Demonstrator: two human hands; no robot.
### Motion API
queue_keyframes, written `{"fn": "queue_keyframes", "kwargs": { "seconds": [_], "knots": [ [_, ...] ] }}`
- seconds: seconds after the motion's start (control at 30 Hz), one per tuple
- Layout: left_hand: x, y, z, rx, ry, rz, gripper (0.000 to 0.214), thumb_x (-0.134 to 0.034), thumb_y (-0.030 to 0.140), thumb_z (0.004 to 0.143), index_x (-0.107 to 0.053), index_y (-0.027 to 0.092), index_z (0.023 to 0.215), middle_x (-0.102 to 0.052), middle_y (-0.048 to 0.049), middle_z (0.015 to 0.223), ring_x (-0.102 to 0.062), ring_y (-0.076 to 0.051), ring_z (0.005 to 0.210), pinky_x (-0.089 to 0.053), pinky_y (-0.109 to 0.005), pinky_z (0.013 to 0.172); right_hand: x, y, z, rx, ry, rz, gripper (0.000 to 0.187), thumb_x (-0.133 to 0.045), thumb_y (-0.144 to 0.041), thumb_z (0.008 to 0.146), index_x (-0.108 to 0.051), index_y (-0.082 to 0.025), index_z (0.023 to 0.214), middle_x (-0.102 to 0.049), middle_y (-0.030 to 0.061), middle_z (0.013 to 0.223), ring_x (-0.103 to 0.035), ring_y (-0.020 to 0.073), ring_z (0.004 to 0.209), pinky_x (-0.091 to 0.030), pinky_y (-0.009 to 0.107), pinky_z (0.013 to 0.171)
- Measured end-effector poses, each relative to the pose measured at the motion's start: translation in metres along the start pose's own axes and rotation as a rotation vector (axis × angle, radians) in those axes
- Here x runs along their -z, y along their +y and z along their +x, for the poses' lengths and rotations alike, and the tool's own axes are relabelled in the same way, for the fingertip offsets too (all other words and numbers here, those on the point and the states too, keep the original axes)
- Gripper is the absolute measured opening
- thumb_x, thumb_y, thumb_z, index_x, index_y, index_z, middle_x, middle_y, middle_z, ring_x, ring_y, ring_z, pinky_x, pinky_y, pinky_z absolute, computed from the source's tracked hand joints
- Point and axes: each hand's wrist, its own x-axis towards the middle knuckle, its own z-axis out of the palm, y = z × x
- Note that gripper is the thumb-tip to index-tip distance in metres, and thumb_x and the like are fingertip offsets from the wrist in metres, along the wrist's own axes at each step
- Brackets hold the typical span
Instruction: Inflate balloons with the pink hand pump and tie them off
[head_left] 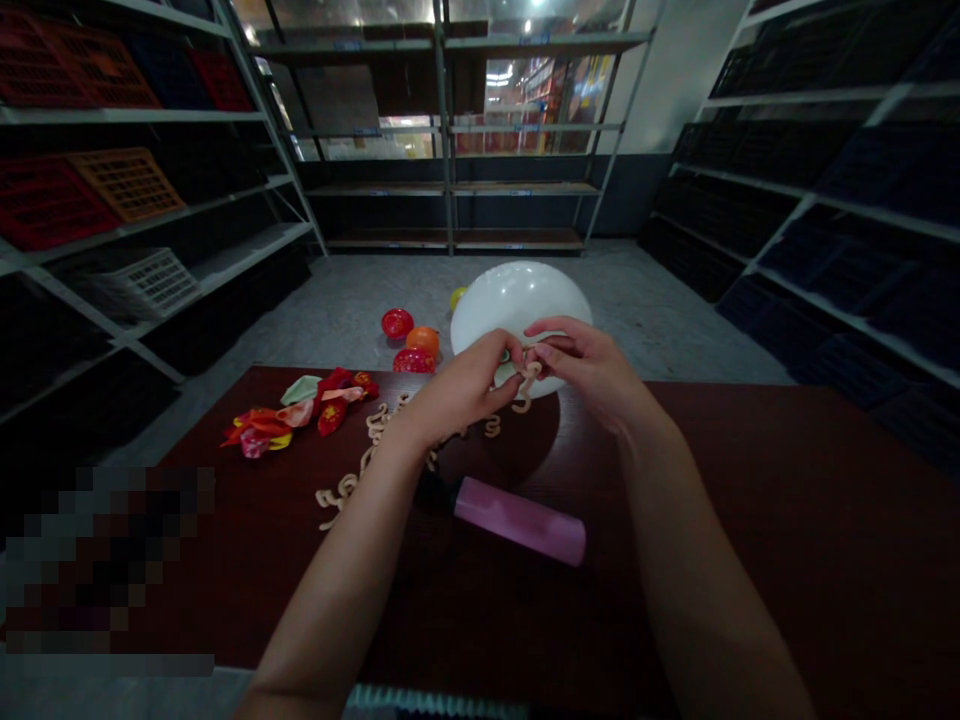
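A large inflated white balloon (517,290) is just beyond my hands at the table's far edge. My left hand (480,378) pinches at the balloon's neck, its fingers closed. From the fingertips of my right hand (589,362), also closed, hangs a curly beige strip (526,388) against the balloon. Exactly how the neck and the strip meet is hidden by the fingers. Several more curly beige pieces (345,488) lie on the table, partly behind my left forearm. Below my hands rests a pink hand pump (521,520) with a dark end.
Uninflated coloured balloons (304,410) are heaped at the left of the dark wooden table (750,520). Beyond its far edge, red and orange inflated balloons (422,342) are on the floor. Metal shelving (450,190) stands behind; crates (124,185) fill racks at the sides.
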Motion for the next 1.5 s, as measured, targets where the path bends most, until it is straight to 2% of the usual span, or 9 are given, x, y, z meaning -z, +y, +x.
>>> {"fn": "queue_keyframes", "kwargs": {
  "seconds": [0.2, 0.4, 0.57, 0.67, 0.87, 1.0, 1.13, 1.33, 1.5],
  "knots": [
    [-0.005, -0.003, 0.001, 0.007, 0.043, 0.116, 0.013, -0.061, 0.032, 0.1, -0.058, 0.019, 0.103, -0.069, -0.0086, 0.102, -0.065, -0.02, 0.092, -0.049, -0.032, 0.082, 0.006, 0.001, 0.0, -0.016, -0.024, -0.027, 0.024, -0.083, -0.036, 0.076, -0.071, -0.028, 0.095, -0.07, -0.0023, 0.076, -0.066, 0.0145, 0.074, -0.056, 0.031, 0.073],
    [-0.005, -0.001, 0.003, 0.038, 0.161, -0.089, 0.019, -0.058, 0.037, 0.101, -0.066, 0.02, 0.096, -0.072, -0.0073, 0.096, -0.066, -0.018, 0.09, -0.051, -0.031, 0.083, 0.014, 0.0, -0.001, -0.012, -0.098, -0.181, 0.027, -0.079, -0.038, 0.08, -0.068, -0.029, 0.102, -0.075, 0.0002, 0.084, -0.071, 0.019, 0.08, -0.056, 0.033, 0.073],
    [-0.006, -0.001, 0.006, 0.158, 0.154, -0.321, 0.024, -0.068, 0.042, 0.093, -0.074, 0.019, 0.095, -0.075, -0.0078, 0.097, -0.068, -0.019, 0.093, -0.053, -0.031, 0.086, 0.019, 0.003, -0.004, -0.046, -0.26, -0.43, 0.007, -0.074, -0.029, 0.081, -0.069, -0.024, 0.082, -0.075, 0.003, 0.078, -0.071, 0.0203, 0.077, -0.054, 0.035, 0.075],
    [-0.008, -0.003, 0.007, 0.221, 0.174, -0.446, 0.026, -0.072, 0.043, 0.09, -0.076, 0.017, 0.093, -0.075, -0.0076, 0.094, -0.069, -0.018, 0.091, -0.054, -0.031, 0.085, 0.018, 0.003, -0.004, -0.015, -0.314, -0.513, 0.015, -0.069, -0.03, 0.083, -0.071, -0.021, 0.071, -0.074, 0.0052, 0.077, -0.066, 0.0179, 0.073, -0.051, 0.034, 0.075],
    [-0.006, 0.001, 0.006, 0.221, 0.224, -0.582, 0.02, -0.079, 0.04, 0.085, -0.079, 0.02, 0.086, -0.075, -0.0065, 0.09, -0.07, -0.019, 0.089, -0.055, -0.032, 0.082, 0.01, -0.002, -0.001, 0.049, -0.135, -0.303, 0.029, -0.074, -0.049, 0.079, -0.071, -0.021, 0.071, -0.068, 0.0013, 0.073, -0.06, 0.0167, 0.073, -0.048, 0.031, 0.071],
    [-0.008, 0.006, 0.009, 0.24, 0.233, -0.596, 0.02, -0.082, 0.038, 0.082, -0.078, 0.019, 0.083, -0.074, -0.0052, 0.082, -0.07, -0.019, 0.083, -0.055, -0.033, 0.079, 0.006, 0.0, -0.002, 0.044, -0.132, -0.289, 0.026, -0.078, -0.049, 0.077, -0.075, -0.023, 0.076, -0.069, 0.0005, 0.073, -0.062, 0.0178, 0.074, -0.051, 0.033, 0.073],
    [-0.012, 0.007, 0.012, 0.321, 0.358, -0.564, 0.02, -0.082, 0.038, 0.082, -0.074, 0.019, 0.085, -0.071, -0.002, 0.078, -0.066, -0.016, 0.076, -0.052, -0.028, 0.069, -0.001, 0.0, -0.004, 0.091, -0.181, -0.333, 0.025, -0.076, -0.048, 0.081, -0.073, -0.024, 0.073, -0.069, -0.0007, 0.072, -0.062, 0.0161, 0.071, -0.052, 0.032, 0.071],
    [-0.017, 0.011, 0.015, 0.439, 0.459, -0.658, 0.015, -0.073, 0.031, 0.089, -0.063, 0.02, 0.093, -0.065, 0.0002, 0.073, -0.063, -0.012, 0.066, -0.047, -0.022, 0.06, -0.015, 0.002, 0.001, 0.163, -0.107, -0.342, 0.023, -0.075, -0.048, 0.082, -0.075, -0.025, 0.08, -0.069, -0.0002, 0.07, -0.063, 0.0167, 0.068, -0.05, 0.031, 0.066],
    [-0.025, 0.013, 0.019, 0.529, 0.72, -0.656, 0.031, -0.076, 0.021, 0.081, -0.054, 0.022, 0.102, -0.059, 0.0047, 0.07, -0.059, -0.01, 0.058, -0.042, -0.019, 0.055, -0.023, 0.007, 0.004, 0.196, -0.068, -0.384, 0.03, -0.069, -0.052, 0.086, -0.074, -0.023, 0.083, -0.065, -0.001, 0.064, -0.059, 0.0156, 0.063, -0.044, 0.031, 0.064]
  ]
}}
